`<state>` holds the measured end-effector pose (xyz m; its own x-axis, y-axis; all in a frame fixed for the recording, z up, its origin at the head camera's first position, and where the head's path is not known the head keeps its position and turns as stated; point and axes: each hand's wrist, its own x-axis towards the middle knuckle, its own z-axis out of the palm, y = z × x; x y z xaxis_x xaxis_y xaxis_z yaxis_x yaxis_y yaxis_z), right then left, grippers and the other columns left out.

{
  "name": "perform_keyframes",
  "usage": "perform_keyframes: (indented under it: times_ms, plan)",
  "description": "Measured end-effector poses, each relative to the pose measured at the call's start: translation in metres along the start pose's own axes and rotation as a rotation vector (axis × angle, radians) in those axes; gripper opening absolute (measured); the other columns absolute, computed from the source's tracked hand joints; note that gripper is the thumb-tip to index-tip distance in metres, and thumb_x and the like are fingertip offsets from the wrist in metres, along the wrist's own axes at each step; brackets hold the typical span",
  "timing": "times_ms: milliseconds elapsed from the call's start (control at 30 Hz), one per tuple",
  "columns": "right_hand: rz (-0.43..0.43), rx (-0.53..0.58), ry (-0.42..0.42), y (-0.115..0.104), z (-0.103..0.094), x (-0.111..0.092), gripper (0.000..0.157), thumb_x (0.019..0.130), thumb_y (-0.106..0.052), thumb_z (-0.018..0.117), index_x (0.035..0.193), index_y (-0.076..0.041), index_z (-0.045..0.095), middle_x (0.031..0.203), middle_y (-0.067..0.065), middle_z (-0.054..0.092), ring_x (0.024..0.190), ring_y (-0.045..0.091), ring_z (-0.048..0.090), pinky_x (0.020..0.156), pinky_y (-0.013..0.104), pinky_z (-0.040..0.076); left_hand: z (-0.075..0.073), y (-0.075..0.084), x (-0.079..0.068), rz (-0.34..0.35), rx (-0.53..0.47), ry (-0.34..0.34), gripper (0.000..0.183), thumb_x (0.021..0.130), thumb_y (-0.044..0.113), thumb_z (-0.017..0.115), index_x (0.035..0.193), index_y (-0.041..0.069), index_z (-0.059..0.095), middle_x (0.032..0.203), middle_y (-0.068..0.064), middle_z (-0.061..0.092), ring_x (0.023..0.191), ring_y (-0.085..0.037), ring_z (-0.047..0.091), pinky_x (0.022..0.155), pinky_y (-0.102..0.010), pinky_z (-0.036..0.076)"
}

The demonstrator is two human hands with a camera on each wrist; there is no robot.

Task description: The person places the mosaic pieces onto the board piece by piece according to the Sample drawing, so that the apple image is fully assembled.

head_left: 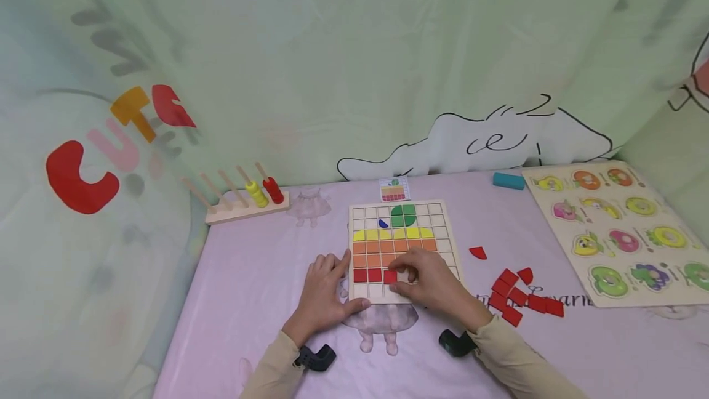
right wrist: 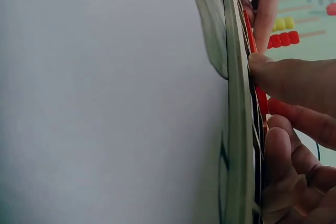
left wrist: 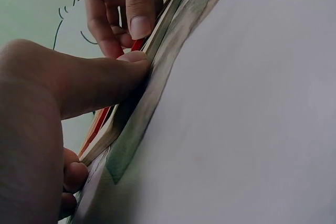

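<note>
A wooden grid board [head_left: 397, 291] lies on the table, bearing green, blue, yellow, orange and red tiles. My left hand [head_left: 323, 288] holds its lower-left corner, thumb at the near edge and fingers along the left side. With thumb and index finger, my right hand [head_left: 429, 279] pinches a red square tile [head_left: 390, 277] at the third cell of the red row, right of two red tiles [head_left: 367, 275]. The right wrist view shows red tile edges [right wrist: 261, 98] beside that thumb. Part of the board is hidden under the right hand.
Loose red tiles [head_left: 517, 296] lie right of the board, with a red quarter piece [head_left: 478, 253] nearer. A pattern card [head_left: 394, 189] sits behind the board. Bead rack [head_left: 247, 207] stands back left; fruit puzzle board [head_left: 615, 239] and teal block [head_left: 508, 181] lie right.
</note>
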<state>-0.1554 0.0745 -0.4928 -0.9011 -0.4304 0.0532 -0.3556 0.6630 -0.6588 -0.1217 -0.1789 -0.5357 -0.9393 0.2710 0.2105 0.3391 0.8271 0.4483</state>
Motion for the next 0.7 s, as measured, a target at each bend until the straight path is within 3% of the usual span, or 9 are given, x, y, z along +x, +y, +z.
perform_keyframes:
  times_ms: [467, 700]
  plan:
    - [0.040, 0.016, 0.007, -0.004, -0.001, 0.007, 0.025, 0.081, -0.014, 0.092, 0.104, -0.013, 0.084, 0.082, -0.008, 0.068, 0.071, 0.010, 0.051, 0.063, 0.023, 0.044, -0.001, 0.000, 0.001, -0.009, 0.014, -0.003, 0.105, 0.077, 0.064, 0.080, 0.156, 0.002, 0.051, 0.096, 0.003, 0.047, 0.093, -0.014, 0.036, 0.085, -0.033, 0.033]
    - [0.020, 0.068, 0.041, 0.014, -0.029, -0.003, 0.023, 0.085, -0.015, 0.090, 0.105, -0.009, 0.082, 0.085, -0.005, 0.071, 0.076, 0.011, 0.057, 0.067, 0.023, 0.048, -0.001, 0.002, 0.000, -0.015, 0.002, -0.012, 0.105, 0.077, 0.065, 0.079, 0.157, 0.003, 0.051, 0.096, 0.003, 0.047, 0.093, -0.014, 0.035, 0.084, -0.033, 0.032]
